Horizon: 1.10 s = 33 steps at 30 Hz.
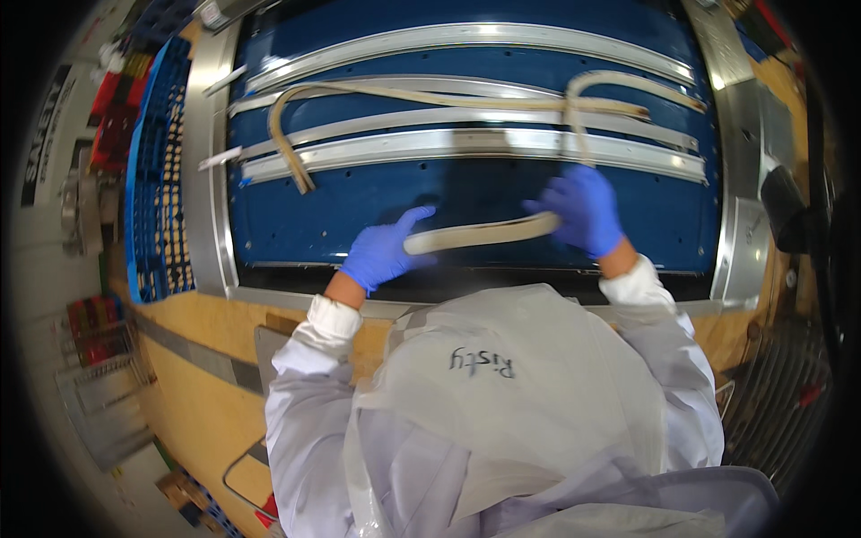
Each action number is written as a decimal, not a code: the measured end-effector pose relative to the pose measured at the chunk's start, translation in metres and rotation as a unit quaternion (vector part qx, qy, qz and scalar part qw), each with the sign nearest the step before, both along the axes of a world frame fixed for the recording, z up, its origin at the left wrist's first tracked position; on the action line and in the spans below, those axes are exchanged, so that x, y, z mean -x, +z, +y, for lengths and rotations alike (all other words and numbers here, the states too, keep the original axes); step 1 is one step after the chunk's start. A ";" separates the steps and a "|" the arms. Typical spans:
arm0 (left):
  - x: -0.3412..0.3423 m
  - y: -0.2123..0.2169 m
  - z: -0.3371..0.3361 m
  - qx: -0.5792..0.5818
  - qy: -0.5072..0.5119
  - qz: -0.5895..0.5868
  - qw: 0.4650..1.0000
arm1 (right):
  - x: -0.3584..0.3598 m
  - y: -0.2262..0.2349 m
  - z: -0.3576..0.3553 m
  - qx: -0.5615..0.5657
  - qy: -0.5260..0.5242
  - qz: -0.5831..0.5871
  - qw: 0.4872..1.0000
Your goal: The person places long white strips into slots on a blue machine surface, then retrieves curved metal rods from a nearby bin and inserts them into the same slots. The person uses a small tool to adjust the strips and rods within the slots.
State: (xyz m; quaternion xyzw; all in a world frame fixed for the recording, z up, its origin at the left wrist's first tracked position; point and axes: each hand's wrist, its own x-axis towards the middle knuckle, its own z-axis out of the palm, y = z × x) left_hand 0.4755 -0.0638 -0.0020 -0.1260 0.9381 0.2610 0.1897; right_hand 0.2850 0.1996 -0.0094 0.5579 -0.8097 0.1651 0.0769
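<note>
in the head view, a cream strip (pixel 489 232) is held across the front of the body, just above the centre of the picture, its free end by the left hand (pixel 381 251) and its other part passing into the right hand (pixel 587 211). the left hand, gloved in blue, is placed just off the centre toward 9 o'clock; its thumb is spread well away from its fingers, and the strip's end is touched between them, though how firmly it is gripped cannot be told. the right hand, also gloved, is placed toward 2 o'clock, with its fingers curled closely around the strip. from that hand a cream length is led toward 12 o'clock, then bent over in a loop toward 3 o'clock; the join is hidden by the glove.

a 2nd cream strip (pixel 280 139) is laid across pale metal rails (pixel 386 143), its bent end pointed toward 6 o'clock. the rails are spread side to side on a blue tabletop (pixel 664 211), bordered by a steel frame (pixel 208 179). at 10 o'clock, a blue tray (pixel 142 188) is seen beside the frame, with red crates (pixel 115 103) beyond. toward 6 o'clock, a whitish apron (pixel 529 403) is worn over white sleeves (pixel 309 386).
</note>
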 end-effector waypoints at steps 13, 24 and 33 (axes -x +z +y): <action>-0.020 -0.127 -0.256 0.153 0.505 0.235 0.816 | 0.003 -0.107 0.045 -0.169 -0.144 -0.081 0.972; 0.144 0.011 -0.236 -0.380 0.497 0.415 0.660 | 0.000 -0.120 0.041 -0.140 -0.122 -0.085 0.979; 0.054 -0.117 0.005 -0.038 -0.159 0.144 0.976 | 0.003 -0.081 0.000 -0.137 -0.105 -0.069 0.983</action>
